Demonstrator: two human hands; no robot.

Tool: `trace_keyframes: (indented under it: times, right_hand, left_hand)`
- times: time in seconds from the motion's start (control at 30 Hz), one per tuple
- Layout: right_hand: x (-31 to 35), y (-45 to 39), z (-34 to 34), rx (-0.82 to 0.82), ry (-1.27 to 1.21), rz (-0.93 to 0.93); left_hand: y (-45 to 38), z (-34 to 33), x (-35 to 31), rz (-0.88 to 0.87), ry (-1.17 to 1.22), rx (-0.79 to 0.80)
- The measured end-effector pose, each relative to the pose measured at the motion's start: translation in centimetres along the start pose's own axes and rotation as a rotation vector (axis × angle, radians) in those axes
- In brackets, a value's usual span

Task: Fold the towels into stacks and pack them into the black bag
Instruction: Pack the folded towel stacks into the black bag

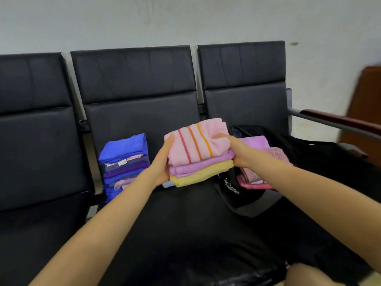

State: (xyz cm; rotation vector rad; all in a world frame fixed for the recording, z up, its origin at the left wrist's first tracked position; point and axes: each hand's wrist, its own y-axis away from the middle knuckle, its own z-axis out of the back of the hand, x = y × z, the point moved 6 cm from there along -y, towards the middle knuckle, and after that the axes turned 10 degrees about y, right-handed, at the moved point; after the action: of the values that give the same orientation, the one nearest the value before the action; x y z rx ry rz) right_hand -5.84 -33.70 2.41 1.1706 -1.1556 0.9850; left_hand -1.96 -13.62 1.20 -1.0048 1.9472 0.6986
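Note:
I hold a small stack of folded towels (198, 153) in the air above the middle seat: a pink one with red, orange and yellow stripes on top, a lilac one under it, a yellow one at the bottom. My left hand (162, 162) grips its left side and my right hand (237, 151) grips its right side. The open black bag (305, 153) lies on the right seat, just right of the stack, with lilac and pink folded towels (261, 155) inside. A taller stack of blue and purple towels (125, 162) stands on the middle seat to the left.
A row of three black padded seats (132, 83) stands against a pale wall. A metal and dark red armrest (338, 120) ends the row on the right, with a brown wooden piece (369, 100) beyond it. A light blue cloth edge (168, 184) peeks out under the held stack.

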Motion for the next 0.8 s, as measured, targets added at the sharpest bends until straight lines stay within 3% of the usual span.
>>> trace_keyframes:
  times: [0.1,0.37,0.6,0.8]
  right_hand:
    - [-0.4,0.7,2.1,-0.051,0.052,-0.01]
    - [1.0,3.6,9.5,0.02,0.029,-0.09]
    - [1.0,6.6,17.8,-0.204,0.089,0.028]
    - [-3.0,8.7,25.1,-0.506,0.175,0.008]
  left_hand:
    - [-0.7,-1.7,1.4,0.047,-0.042,0.012]
    - [-3.4,-8.3,4.0,-0.003,-0.049,-0.012]
    - [-6.8,-16.7,7.3,-0.058,-0.072,0.126]
    - [-9.5,-20.0,15.0,0.013,-0.189,0.091]
